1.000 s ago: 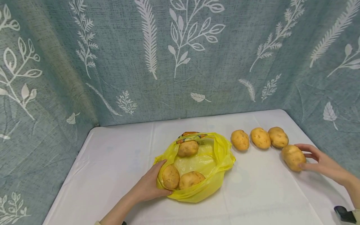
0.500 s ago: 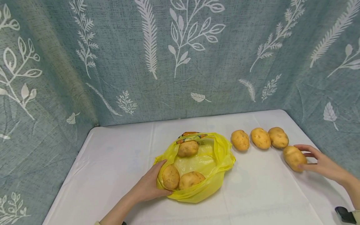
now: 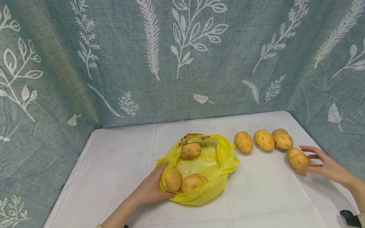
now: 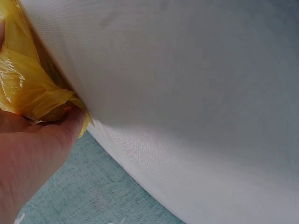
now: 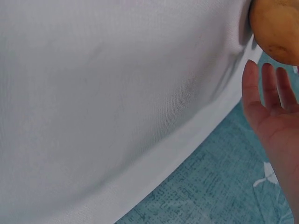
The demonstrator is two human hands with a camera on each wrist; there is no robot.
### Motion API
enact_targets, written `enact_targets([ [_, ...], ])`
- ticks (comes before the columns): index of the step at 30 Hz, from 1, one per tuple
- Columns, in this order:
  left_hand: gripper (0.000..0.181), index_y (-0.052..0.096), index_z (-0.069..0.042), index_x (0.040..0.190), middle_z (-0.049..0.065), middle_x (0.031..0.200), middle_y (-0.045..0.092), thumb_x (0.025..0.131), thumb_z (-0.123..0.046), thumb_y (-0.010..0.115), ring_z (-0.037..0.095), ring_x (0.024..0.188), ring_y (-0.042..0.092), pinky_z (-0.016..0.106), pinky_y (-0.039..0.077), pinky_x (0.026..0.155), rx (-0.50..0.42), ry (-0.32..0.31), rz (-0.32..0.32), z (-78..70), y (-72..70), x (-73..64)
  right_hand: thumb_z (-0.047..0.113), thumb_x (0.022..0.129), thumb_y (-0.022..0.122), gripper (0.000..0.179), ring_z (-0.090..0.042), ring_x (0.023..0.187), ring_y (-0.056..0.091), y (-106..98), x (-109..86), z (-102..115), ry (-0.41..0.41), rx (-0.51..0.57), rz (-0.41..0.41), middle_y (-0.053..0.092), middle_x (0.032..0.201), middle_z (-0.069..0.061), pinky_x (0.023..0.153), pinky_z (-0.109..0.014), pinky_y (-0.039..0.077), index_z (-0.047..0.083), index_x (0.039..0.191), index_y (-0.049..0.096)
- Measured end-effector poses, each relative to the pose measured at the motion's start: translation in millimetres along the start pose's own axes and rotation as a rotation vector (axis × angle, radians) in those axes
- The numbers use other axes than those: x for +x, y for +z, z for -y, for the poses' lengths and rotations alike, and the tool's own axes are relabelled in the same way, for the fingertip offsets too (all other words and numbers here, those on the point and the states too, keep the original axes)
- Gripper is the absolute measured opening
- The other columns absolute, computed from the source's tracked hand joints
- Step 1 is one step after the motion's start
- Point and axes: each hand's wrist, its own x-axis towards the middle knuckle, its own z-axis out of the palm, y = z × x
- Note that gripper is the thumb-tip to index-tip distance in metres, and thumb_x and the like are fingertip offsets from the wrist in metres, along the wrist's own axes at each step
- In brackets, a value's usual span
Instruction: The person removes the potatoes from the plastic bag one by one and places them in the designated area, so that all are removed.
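Observation:
My left hand (image 3: pixel 152 186) grips the left side of a yellow plastic bag (image 3: pixel 199 198), thumb at the front and fingers behind. The bag lies with its mouth spread, and three potatoes show inside: one at the back (image 3: pixel 190 150), one by my left hand (image 3: pixel 173 179) and one at the front (image 3: pixel 195 182). In the left wrist view, crinkled yellow plastic (image 4: pixel 28 84) lies against that hand. At the right, my right hand (image 3: pixel 328 166) is beside a potato (image 3: pixel 298 161), thumb at its near side. The right wrist view shows the fingers extended, apart from the potato (image 5: pixel 278 30).
Three more potatoes lie in a row at the back right: a left one (image 3: pixel 243 142), a middle one (image 3: pixel 264 140) and a right one (image 3: pixel 282 139). A white cloth (image 3: pixel 122 152) covers the table. Blue-green curtains (image 3: pixel 114 69) with white leaf prints stand around it.
The potato by my right hand has shifted very slightly right and nearer. My right fingers look a little looser around it. My left hand and the bag stay in place.

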Motion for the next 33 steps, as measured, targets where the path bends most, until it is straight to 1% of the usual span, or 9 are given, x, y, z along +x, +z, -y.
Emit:
enact_targets([
  [6, 0.11, 0.029, -0.011, 0.152, 0.015, 0.153, 0.034, 0.066, -0.045, 0.088, 0.038, 0.138, 0.034, 0.061, 0.033, 0.106, 0.013, 0.0, -0.01, -1.0, 0.3, 0.1, 0.027, 0.092, 0.07, 0.075, -0.002, 0.109, 0.036, 1.9, 0.0, 4.1, 0.042, -0.021, -0.001, 0.03, 0.141, -0.015, 0.073, -0.016, 0.045, 0.0, 0.147, 0.027],
  [9, 0.11, 0.03, -0.011, 0.152, 0.015, 0.153, 0.034, 0.066, -0.045, 0.088, 0.037, 0.138, 0.034, 0.06, 0.033, 0.106, 0.018, -0.007, -0.011, -1.6, 0.4, 0.1, 0.027, 0.091, 0.07, 0.076, 0.001, 0.108, 0.036, 1.6, -0.7, 6.2, 0.038, -0.007, -0.016, 0.029, 0.142, -0.014, 0.073, -0.016, 0.045, 0.001, 0.148, 0.027],
  [13, 0.11, 0.029, -0.012, 0.152, 0.013, 0.153, 0.034, 0.066, -0.046, 0.088, 0.036, 0.138, 0.034, 0.059, 0.032, 0.106, 0.02, -0.014, -0.006, -2.1, 0.1, 0.1, 0.025, 0.091, 0.071, 0.076, 0.015, 0.101, 0.031, 1.0, 0.1, 9.8, 0.015, -0.003, -0.071, 0.031, 0.139, -0.008, 0.072, -0.012, 0.044, 0.002, 0.149, 0.028],
  [18, 0.11, 0.029, -0.011, 0.152, 0.014, 0.153, 0.034, 0.066, -0.046, 0.088, 0.037, 0.138, 0.034, 0.06, 0.033, 0.106, 0.015, -0.01, -0.004, -1.5, 0.1, 0.6, 0.021, 0.091, 0.07, 0.073, 0.014, 0.102, 0.028, 2.1, 4.2, 16.5, -0.032, -0.023, -0.127, 0.03, 0.14, -0.021, 0.072, -0.01, 0.04, 0.002, 0.149, 0.03],
  [21, 0.11, 0.029, -0.011, 0.152, 0.015, 0.153, 0.034, 0.066, -0.046, 0.088, 0.037, 0.138, 0.034, 0.06, 0.033, 0.106, 0.017, -0.006, 0.0, -1.1, 0.3, 0.5, 0.021, 0.091, 0.071, 0.07, 0.011, 0.102, 0.03, 2.6, 5.7, 21.8, -0.038, -0.033, -0.161, 0.032, 0.138, -0.022, 0.072, -0.01, 0.038, 0.003, 0.147, 0.034],
  [24, 0.11, 0.028, -0.011, 0.153, 0.014, 0.153, 0.033, 0.067, -0.046, 0.088, 0.036, 0.139, 0.033, 0.059, 0.032, 0.107, 0.024, -0.008, 0.005, -1.3, 0.5, 0.2, 0.025, 0.091, 0.071, 0.068, -0.005, 0.107, 0.037, 2.0, 7.0, 27.5, -0.016, -0.053, -0.196, 0.033, 0.138, -0.023, 0.072, -0.011, 0.035, 0.002, 0.145, 0.038],
  [28, 0.11, 0.028, -0.011, 0.153, 0.015, 0.154, 0.032, 0.067, -0.046, 0.087, 0.037, 0.139, 0.033, 0.059, 0.031, 0.107, 0.017, -0.011, 0.012, -2.4, -0.2, 0.5, 0.03, 0.092, 0.07, 0.068, -0.037, 0.115, 0.037, 0.5, 8.6, 35.6, 0.021, -0.073, -0.219, 0.033, 0.139, -0.03, 0.071, -0.013, 0.033, -0.002, 0.144, 0.039],
  [32, 0.11, 0.029, -0.01, 0.152, 0.017, 0.153, 0.033, 0.067, -0.046, 0.088, 0.039, 0.138, 0.033, 0.061, 0.032, 0.106, 0.001, -0.001, 0.008, -4.4, -2.1, -0.4, 0.031, 0.093, 0.068, 0.066, -0.044, 0.115, 0.037, 0.3, 10.8, 43.4, 0.029, -0.07, -0.228, 0.035, 0.138, -0.03, 0.07, -0.008, 0.032, -0.002, 0.142, 0.041],
  [33, 0.11, 0.029, -0.01, 0.152, 0.017, 0.153, 0.032, 0.067, -0.046, 0.088, 0.039, 0.138, 0.033, 0.062, 0.032, 0.106, -0.001, 0.0, 0.005, -4.5, -2.4, -0.7, 0.031, 0.093, 0.068, 0.066, -0.044, 0.115, 0.038, 1.0, 11.5, 45.7, 0.022, -0.065, -0.222, 0.036, 0.138, -0.03, 0.075, -0.011, 0.035, -0.002, 0.142, 0.041],
])
